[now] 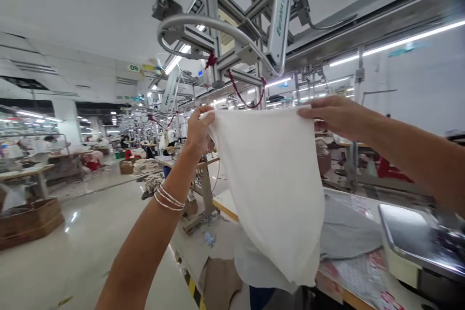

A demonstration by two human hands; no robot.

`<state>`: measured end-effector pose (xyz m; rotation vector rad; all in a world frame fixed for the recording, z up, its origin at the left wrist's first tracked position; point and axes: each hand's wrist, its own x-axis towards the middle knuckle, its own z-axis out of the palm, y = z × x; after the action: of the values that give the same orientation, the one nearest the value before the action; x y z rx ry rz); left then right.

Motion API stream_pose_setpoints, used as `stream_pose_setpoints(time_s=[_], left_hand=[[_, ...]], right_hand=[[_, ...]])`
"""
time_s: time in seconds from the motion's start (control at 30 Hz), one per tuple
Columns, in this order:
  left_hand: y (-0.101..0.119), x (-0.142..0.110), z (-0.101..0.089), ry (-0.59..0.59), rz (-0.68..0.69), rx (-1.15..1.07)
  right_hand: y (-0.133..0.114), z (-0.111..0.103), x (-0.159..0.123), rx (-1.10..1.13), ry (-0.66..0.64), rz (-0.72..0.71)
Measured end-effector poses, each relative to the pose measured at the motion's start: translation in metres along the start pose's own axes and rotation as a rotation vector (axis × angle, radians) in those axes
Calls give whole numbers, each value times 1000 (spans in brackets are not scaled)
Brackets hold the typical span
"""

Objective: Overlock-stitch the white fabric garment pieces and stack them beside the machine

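Observation:
Both of my hands hold up a piece of white cloth [271,189] at head height, stretched between them by its top edge. My left hand [198,131] pinches the upper left corner; thin metal bangles circle that wrist. My right hand [336,114] grips the upper right corner with fingers closed over the edge. The cloth hangs down in a loose taper, its lower end above the worktable [227,201].
A grey fabric piece [348,230] lies on the worktable, with a sewing machine bed [407,232] at the right. An overhead conveyor rail [218,29] runs above. Stacks of fabric [147,167] and cardboard boxes [29,220] stand across the shiny floor to the left.

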<state>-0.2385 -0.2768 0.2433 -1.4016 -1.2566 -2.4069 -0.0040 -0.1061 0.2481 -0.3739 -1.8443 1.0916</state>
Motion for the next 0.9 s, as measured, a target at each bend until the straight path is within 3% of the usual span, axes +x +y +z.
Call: stream_pose_setpoints(time_s=[0.23,0.37,0.53,0.67,0.77,0.9], left_hand=[[16,-32,-74,72,-30,18],[11,-70,-94,51,-116,30],[-11,-120,-72,-307,-266,-4],[-35,-151,-42,-526,-263,65],[-54,-171,-26,-565,-230,103],[-79,-197,-10,-502,-347,-7]], right_hand=[[29,65,-12,263,-158,98],[66,81,-36,206,-300,154],[92,104,-80,112,-549,194],[95,125,-113,408,-673,273],[104,130,-131,541,-603,379],[121,114,-152,542,-419,388]])
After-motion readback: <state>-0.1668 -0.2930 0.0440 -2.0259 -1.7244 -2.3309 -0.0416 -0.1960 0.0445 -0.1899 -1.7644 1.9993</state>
